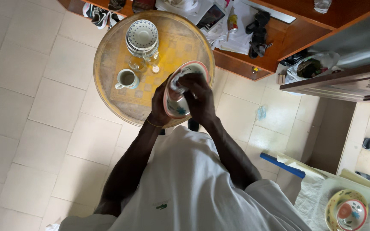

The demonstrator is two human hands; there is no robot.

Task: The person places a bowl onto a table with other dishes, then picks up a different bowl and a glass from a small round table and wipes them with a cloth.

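Note:
A patterned plate point(177, 107) with a red rim is held on edge over the near side of a round wooden table point(108, 68). My left hand point(159, 107) grips the plate from the left edge. My right hand point(198, 96) presses a white cloth point(175, 81) against the plate's face. On the table beyond stand a stack of white dotted plates point(142, 35), a clear glass point(136, 63) and a white mug point(127, 79).
A wooden shelf unit point(279, 42) with papers, a bottle and dark items runs along the far right. Shoes point(101, 15) lie beyond the table. At the lower right, patterned bowls point(347, 211) rest on a cloth-covered surface beside a blue bar point(282, 165). The floor is pale tile.

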